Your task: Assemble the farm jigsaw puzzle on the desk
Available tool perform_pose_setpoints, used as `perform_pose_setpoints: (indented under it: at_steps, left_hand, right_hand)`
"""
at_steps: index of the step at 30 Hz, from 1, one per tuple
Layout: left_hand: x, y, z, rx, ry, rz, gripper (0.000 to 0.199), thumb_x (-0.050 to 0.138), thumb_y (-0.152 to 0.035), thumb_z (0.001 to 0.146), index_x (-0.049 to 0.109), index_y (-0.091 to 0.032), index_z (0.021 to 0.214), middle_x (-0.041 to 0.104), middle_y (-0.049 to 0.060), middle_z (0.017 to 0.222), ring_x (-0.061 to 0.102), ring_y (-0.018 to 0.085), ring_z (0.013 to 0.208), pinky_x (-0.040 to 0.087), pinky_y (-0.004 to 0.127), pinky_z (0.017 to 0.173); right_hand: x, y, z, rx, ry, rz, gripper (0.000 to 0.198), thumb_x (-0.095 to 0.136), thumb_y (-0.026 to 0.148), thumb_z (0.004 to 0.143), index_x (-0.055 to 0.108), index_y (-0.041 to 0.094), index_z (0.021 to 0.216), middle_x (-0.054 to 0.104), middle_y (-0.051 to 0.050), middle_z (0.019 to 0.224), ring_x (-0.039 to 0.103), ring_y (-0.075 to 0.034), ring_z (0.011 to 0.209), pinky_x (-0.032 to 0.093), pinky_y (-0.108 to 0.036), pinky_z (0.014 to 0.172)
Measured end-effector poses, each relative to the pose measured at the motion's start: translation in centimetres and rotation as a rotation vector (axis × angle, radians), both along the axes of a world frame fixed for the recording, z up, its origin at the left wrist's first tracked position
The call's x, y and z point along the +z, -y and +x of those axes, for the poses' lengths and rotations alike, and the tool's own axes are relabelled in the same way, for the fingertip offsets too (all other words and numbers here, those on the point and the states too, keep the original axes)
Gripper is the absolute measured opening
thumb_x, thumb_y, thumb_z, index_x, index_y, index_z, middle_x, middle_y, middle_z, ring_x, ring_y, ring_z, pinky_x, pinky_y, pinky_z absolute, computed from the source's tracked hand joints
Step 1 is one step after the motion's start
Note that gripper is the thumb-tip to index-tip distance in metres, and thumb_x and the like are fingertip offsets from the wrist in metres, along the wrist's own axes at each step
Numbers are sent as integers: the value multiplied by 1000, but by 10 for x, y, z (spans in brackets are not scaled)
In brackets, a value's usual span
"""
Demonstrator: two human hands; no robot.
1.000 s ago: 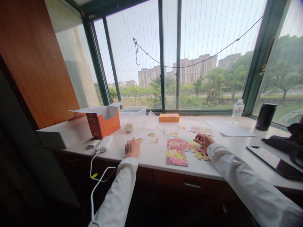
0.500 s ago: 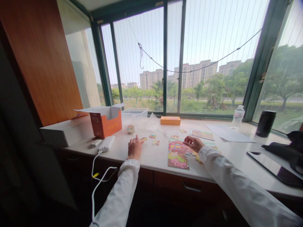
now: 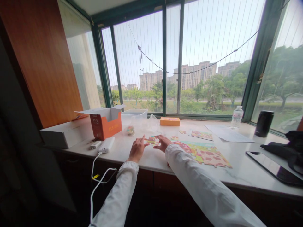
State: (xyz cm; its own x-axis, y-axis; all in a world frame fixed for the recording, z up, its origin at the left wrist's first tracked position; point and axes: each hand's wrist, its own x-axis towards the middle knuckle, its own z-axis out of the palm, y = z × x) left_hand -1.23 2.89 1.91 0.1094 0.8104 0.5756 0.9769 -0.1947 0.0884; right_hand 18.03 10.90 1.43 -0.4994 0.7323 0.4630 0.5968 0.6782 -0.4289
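Over the white tabletop, my left hand has its thumb and forefinger at the edge of a small jigsaw piece. Facing it, my right hand curves in from the right, thumb and forefinger apart around the right side of the same small cluster of pieces. Exactly how its fingertips touch them is too small to tell. Under and beyond my right sleeve lies a partly joined jigsaw puzzle, with a red barn shape and pink-brown patches; its near left part is hidden. Loose pieces lie farther back.
An orange-red carton, a white power bank with cable and a bag of pieces stand left. Behind are a clear tub and orange box. Right: a picture card, paper, bottle, black cup and tablet.
My right hand has moved left from the puzzle to the loose pieces, uncovering the puzzle's right part. My left hand has shifted slightly right, its piece now beside the others.
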Motion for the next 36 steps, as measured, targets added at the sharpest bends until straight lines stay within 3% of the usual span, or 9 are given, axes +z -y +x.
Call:
perform_pose_setpoints:
  at_steps: [8, 12, 16, 22, 25, 30, 36]
  left_hand:
    - [-2, -4, -1, -93, -40, 93, 54, 50, -37, 96, 38, -23, 147, 63, 10, 127, 54, 23, 122, 44, 34, 101]
    - [1, -3, 3, -141, -72, 74, 55, 49, -38, 97, 35, -24, 148, 61, 9, 131, 51, 23, 126, 43, 35, 103]
    - [9, -4, 10, -178, -86, -36, 55, 48, -38, 97, 35, -25, 149, 58, 9, 136, 47, 24, 132, 40, 37, 107]
    - [14, 15, 37, -283, -122, 4, 42, 45, -39, 98, 50, -25, 138, 54, 9, 141, 46, 24, 132, 40, 37, 105]
    - [6, 42, 58, -357, -127, 27, 46, 46, -44, 97, 49, -25, 139, 58, 9, 136, 49, 25, 129, 43, 37, 102]
    - [-27, 93, 101, -449, -57, 12, 55, 42, -51, 97, 42, -25, 145, 62, 9, 129, 55, 24, 120, 47, 37, 97]
    - [-54, 112, 148, -451, 19, -28, 59, 43, -50, 96, 36, -24, 149, 63, 9, 129, 54, 24, 123, 47, 38, 100]
  right_hand:
    - [2, -6, -3, 58, -125, -17, 41, 83, 31, 70, 68, 24, 107, 71, -3, 103, 65, -14, 75, 52, -33, 78]
    - [9, 10, 12, -24, -95, 19, 42, 83, 41, 69, 67, 25, 105, 70, -3, 100, 63, -15, 71, 50, -33, 77]
    - [16, 29, 26, -102, -18, 71, 41, 79, 47, 73, 65, 27, 106, 69, -3, 98, 65, -19, 81, 47, -35, 82]
    - [7, 64, 56, -143, -80, 48, 32, 73, 43, 81, 63, 28, 108, 67, -3, 99, 63, -19, 81, 47, -34, 78]
    - [-12, 96, 86, -114, -147, 26, 33, 73, 48, 80, 64, 28, 106, 67, -3, 100, 62, -18, 75, 47, -34, 77]
    - [-49, 162, 140, -164, -181, 1, 31, 65, 55, 83, 64, 33, 104, 70, -3, 101, 61, -18, 70, 47, -39, 82]
    - [-63, 194, 181, -266, -178, 4, 28, 65, 54, 84, 65, 35, 104, 70, -3, 113, 64, -21, 76, 47, -41, 83]
